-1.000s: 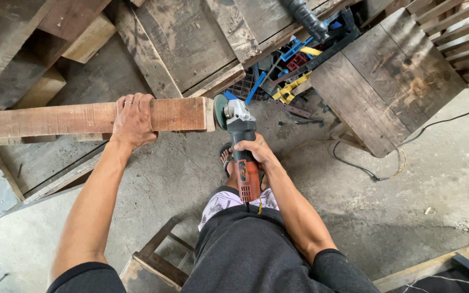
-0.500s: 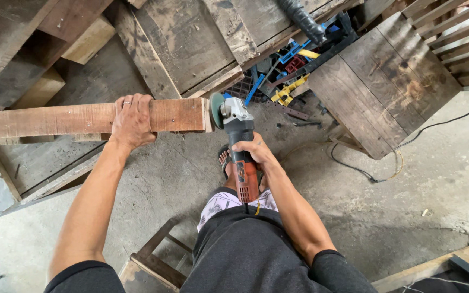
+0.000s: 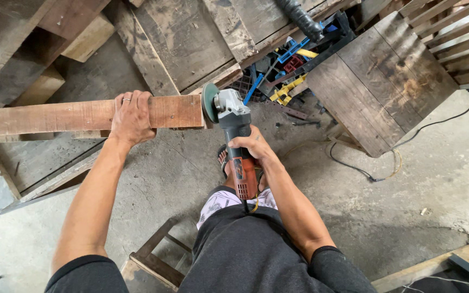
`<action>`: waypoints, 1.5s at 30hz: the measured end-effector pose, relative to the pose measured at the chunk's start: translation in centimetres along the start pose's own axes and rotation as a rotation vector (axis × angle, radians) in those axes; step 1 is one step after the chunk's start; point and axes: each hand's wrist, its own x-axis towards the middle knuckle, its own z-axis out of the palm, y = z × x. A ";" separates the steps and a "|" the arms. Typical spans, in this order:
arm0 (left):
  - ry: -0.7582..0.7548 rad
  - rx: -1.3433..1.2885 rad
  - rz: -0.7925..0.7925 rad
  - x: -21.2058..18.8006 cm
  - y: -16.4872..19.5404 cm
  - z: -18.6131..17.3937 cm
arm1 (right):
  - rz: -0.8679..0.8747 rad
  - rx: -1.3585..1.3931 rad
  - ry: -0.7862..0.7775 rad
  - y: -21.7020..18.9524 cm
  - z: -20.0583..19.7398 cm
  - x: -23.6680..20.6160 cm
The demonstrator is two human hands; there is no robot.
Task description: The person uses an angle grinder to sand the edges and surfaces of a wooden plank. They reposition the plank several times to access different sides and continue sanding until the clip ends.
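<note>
A reddish-brown wooden plank (image 3: 55, 116) lies level across the left of the head view. My left hand (image 3: 131, 116) presses down on it near its right end. My right hand (image 3: 251, 147) grips the body of an orange and grey angle grinder (image 3: 234, 135). The grinder's green disc (image 3: 209, 103) stands upright against the plank's right end face. A yellow cord hangs from the grinder's rear by my lap.
Weathered planks and pallets (image 3: 191, 38) lean at the top. A dark wooden panel (image 3: 381, 87) stands at the right. Blue and yellow clamps (image 3: 283, 81) lie between them. A black cable (image 3: 365, 168) runs over the concrete floor. A wooden stool frame (image 3: 153, 255) sits below.
The grinder disc has stayed at the plank's right end while shifting slightly left along with the plank in view. Both hands keep their grip.
</note>
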 end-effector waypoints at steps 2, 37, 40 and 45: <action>0.024 0.022 0.009 0.0 0.1 0.0 | -0.048 0.003 -0.020 0.1 0.0 -0.1; 0.041 0.051 0.002 -0.4 1.0 -1.5 | 0.176 0.017 0.181 2.6 -0.9 -2.8; 0.002 -0.006 -0.028 -0.1 1.0 -1.8 | 0.154 0.046 0.241 3.0 -2.6 -3.7; 0.101 -0.115 -0.319 -2.5 1.8 -1.1 | -0.013 0.118 0.334 3.7 -5.3 -5.0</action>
